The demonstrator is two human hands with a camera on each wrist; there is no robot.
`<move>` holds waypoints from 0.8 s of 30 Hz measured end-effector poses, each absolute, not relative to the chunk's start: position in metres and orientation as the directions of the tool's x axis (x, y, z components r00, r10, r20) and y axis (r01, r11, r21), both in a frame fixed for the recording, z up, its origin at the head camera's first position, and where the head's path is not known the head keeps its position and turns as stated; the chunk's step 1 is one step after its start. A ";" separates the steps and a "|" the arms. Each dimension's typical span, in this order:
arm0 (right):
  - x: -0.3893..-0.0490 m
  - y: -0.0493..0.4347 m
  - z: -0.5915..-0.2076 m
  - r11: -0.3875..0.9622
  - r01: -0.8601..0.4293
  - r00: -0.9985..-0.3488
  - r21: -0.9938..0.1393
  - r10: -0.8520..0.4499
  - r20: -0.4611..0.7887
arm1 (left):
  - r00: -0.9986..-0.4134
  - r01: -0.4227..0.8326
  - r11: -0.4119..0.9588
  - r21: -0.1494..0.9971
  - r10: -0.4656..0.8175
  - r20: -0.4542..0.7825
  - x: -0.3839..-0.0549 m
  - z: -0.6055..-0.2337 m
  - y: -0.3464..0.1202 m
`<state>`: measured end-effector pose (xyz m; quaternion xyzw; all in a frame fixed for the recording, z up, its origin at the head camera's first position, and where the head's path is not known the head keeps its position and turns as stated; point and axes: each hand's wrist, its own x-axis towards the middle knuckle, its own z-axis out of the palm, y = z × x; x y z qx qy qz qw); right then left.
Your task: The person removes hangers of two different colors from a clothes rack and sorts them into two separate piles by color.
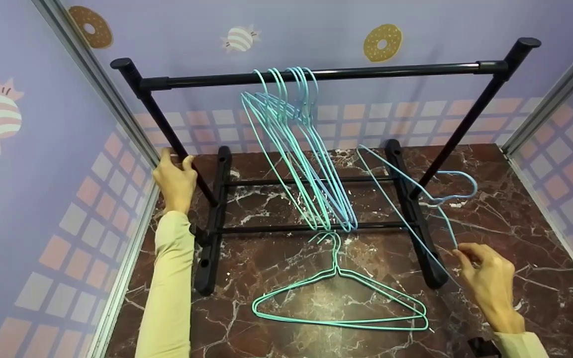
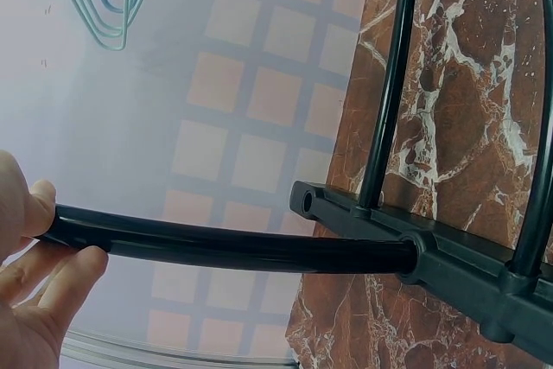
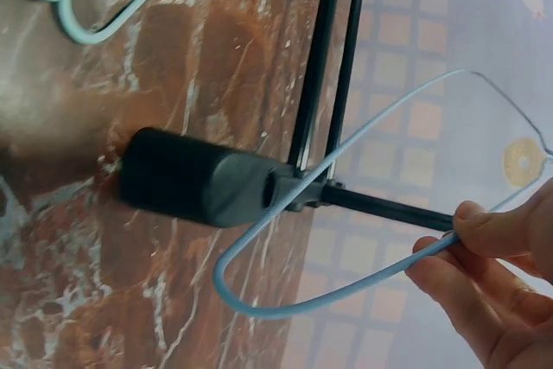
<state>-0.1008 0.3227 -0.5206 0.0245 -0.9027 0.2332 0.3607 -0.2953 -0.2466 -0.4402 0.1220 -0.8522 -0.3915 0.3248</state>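
My left hand (image 1: 176,181) grips the left upright (image 1: 162,124) of a black clothes rack; in the left wrist view the thumb and fingers lie on either side of the tube (image 2: 233,248). With thumb and fingers my right hand (image 1: 488,278) pinches one arm of a light blue wire hanger (image 3: 298,307). That hanger is tilted near the right upright (image 1: 470,119), its hook pointing right. Several green and blue hangers (image 1: 279,117) hang from the rack's top bar (image 1: 391,72), left of its middle. Two green hangers (image 1: 336,271) lie overlapping on the floor in front.
The rack stands on two black feet (image 1: 212,248) joined by thin lower bars (image 1: 261,229). Beneath is a brown marbled floor (image 1: 505,214). Patterned panels with metal edging (image 1: 132,238) enclose the rack at the left, back and right.
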 end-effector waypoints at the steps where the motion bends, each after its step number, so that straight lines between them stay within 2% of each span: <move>1: -0.100 0.324 -0.522 0.888 -0.212 -0.733 -0.408 0.132 0.668 | -0.760 0.047 0.663 0.747 -0.462 0.458 -0.295 -0.440 -0.246; 7: -0.095 0.332 -0.529 0.865 -0.194 -0.714 -0.462 0.198 0.672 | -0.757 0.048 0.666 0.745 -0.462 0.462 -0.295 -0.441 -0.246; 24: -0.085 0.347 -0.544 0.754 -0.104 -0.719 -0.649 0.394 0.572 | -0.756 0.051 0.658 0.751 -0.466 0.460 -0.296 -0.441 -0.246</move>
